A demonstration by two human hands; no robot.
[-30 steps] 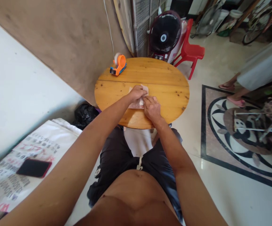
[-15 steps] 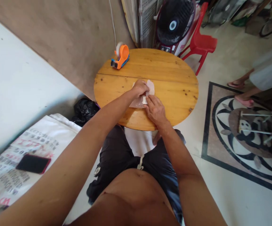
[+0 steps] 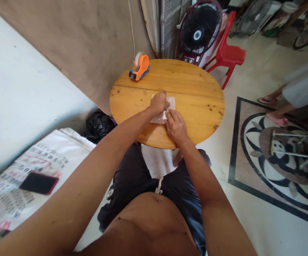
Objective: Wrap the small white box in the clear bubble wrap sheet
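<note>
On the round wooden table (image 3: pixel 196 85) lies a thin, pale pinkish wrap (image 3: pixel 157 118), with a small white piece (image 3: pixel 165 115) on it. My left hand (image 3: pixel 159 103) is closed over the upper part of the wrap, its fingers bent; what they pinch is too small to name. Close beside it, my right hand (image 3: pixel 175 124) has its fingers pressed together at the white piece's right edge, touching it. Both hands cover part of the wrap. An orange tape dispenser (image 3: pixel 142 64) with a roll of tape stands at the table's back left.
Behind the table are a black fan (image 3: pixel 200 30) and a red chair (image 3: pixel 230 53). A phone (image 3: pixel 38 183) rests on white printed sacks (image 3: pixel 71 147) at the left, near a black plastic bag (image 3: pixel 97 124). At the right, a person's legs and pink slippers (image 3: pixel 276 119) show.
The view has shifted slightly. My left hand has turned over the wrap, and the wrap's raised upper right flap now lies flatter. My right hand stays at the white piece.
</note>
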